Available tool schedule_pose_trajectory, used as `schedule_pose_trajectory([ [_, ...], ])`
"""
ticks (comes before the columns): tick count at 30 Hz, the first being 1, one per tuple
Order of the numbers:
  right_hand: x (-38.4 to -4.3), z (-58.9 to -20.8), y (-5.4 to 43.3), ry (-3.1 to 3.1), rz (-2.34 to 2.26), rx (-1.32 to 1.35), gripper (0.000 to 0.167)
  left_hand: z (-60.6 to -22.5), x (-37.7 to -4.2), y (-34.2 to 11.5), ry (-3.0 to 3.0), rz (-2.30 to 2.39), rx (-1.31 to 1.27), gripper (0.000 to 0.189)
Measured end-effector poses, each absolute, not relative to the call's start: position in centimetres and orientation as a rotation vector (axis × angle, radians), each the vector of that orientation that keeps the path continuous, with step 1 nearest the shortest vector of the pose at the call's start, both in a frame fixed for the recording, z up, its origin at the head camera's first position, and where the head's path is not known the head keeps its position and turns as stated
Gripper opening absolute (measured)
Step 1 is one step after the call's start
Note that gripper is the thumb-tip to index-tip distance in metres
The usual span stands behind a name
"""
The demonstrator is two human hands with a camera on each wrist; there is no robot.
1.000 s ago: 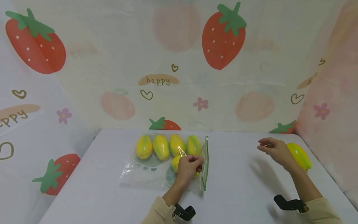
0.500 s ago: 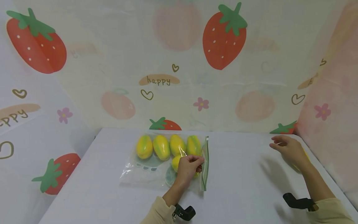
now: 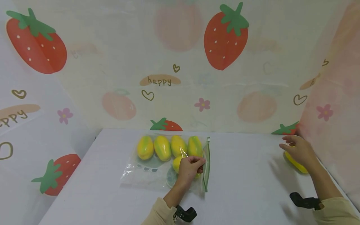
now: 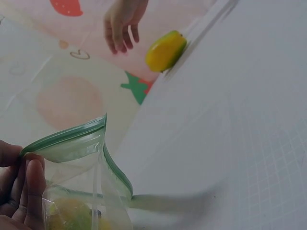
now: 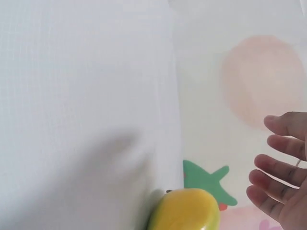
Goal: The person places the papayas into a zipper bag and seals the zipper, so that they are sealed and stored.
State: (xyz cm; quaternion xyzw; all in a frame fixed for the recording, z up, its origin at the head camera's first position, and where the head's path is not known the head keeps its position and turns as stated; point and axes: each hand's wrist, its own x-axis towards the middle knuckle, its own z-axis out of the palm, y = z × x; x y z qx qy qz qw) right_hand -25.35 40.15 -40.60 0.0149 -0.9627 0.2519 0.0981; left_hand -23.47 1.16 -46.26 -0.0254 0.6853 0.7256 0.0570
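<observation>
My left hand [image 3: 187, 170] pinches the top edge of a clear zip bag [image 3: 132, 176] near its green seal strip [image 3: 207, 165], and the bag's mouth gapes in the left wrist view. Several yellow-green oval fruits [image 3: 162, 148] lie inside; the hand partly hides some of them. Another such fruit [image 3: 296, 163] rests on the table at the far right, partly covered by my right hand [image 3: 300, 151] in the head view. That hand hovers over it, fingers spread and lightly bent [image 5: 283, 184], holding nothing. In the left wrist view the loose fruit [image 4: 165, 51] stands apart from the fingers.
A white cloth-covered table [image 3: 239, 187] carries the bag left of centre. Strawberry-print sheets form a back wall [image 3: 225, 93] and side walls, with the right wall [image 3: 332, 137] close beside the loose fruit. A black wrist camera [image 3: 186, 213] sits by each sleeve.
My right hand has moved to the right, from left of the loose fruit to over it. The left hand and the bag have stayed in place.
</observation>
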Motion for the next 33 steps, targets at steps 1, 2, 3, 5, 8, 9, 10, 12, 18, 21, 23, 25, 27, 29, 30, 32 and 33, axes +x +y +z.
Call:
schedule_pose_trajectory([
  [1,-25.3,-40.7,40.4,-2.854,0.739,0.035,0.043,-46.3,-23.5,1.2,2.077,2.202,-0.076,0.020],
  [2,-25.3,-40.7,40.6,-2.854,0.729,0.030,0.043,-46.3,-23.5,1.2,2.076,2.203,-0.075,0.020],
  [3,-25.2,-40.7,40.7,-2.856,0.721,0.023,0.043,-46.3,-23.5,1.2,2.077,2.204,-0.073,0.020],
  [5,-25.1,-40.8,41.0,-2.858,0.700,0.009,0.043,-46.3,-23.4,1.1,2.081,2.204,-0.070,0.020],
  [8,-25.0,-41.0,41.5,-2.870,0.669,-0.022,0.043,-46.3,-23.4,1.1,2.091,2.198,-0.066,0.020],
  [9,-24.9,-41.1,41.6,-2.872,0.662,-0.031,0.043,-46.3,-23.4,1.1,2.094,2.195,-0.066,0.020],
  [10,-24.9,-41.2,41.8,-2.875,0.653,-0.037,0.043,-46.2,-23.3,1.1,2.097,2.192,-0.067,0.020],
  [12,-24.8,-41.4,42.2,-2.883,0.635,-0.058,0.044,-46.2,-23.3,1.1,2.101,2.187,-0.073,0.021],
  [18,-24.7,-42.0,43.2,-2.912,0.583,-0.151,0.050,-46.1,-23.3,1.1,2.104,2.184,-0.081,0.022],
  [21,-24.5,-42.3,43.6,-2.909,0.562,-0.189,0.051,-46.1,-23.3,1.1,2.103,2.184,-0.080,0.022],
  [23,-24.4,-42.6,43.9,-2.918,0.556,-0.218,0.054,-46.1,-23.4,1.1,2.105,2.181,-0.078,0.022],
  [25,-24.2,-42.8,44.3,-2.937,0.564,-0.253,0.058,-46.2,-23.4,1.1,2.108,2.177,-0.075,0.022],
  [27,-24.1,-43.0,44.7,-2.967,0.585,-0.295,0.064,-46.2,-23.3,1.1,2.112,2.174,-0.070,0.022],
  [29,-24.0,-43.2,45.0,-2.991,0.606,-0.327,0.069,-46.3,-23.3,1.1,2.114,2.178,-0.064,0.021],
  [30,-24.0,-43.3,45.1,-3.000,0.616,-0.334,0.072,-46.3,-23.3,1.1,2.115,2.180,-0.063,0.021],
  [32,-24.0,-43.5,45.4,-3.015,0.628,-0.348,0.075,-46.4,-23.4,1.1,2.114,2.184,-0.060,0.021],
  [33,-24.0,-43.6,45.5,-3.023,0.632,-0.356,0.075,-46.4,-23.4,1.1,2.113,2.186,-0.062,0.021],
])
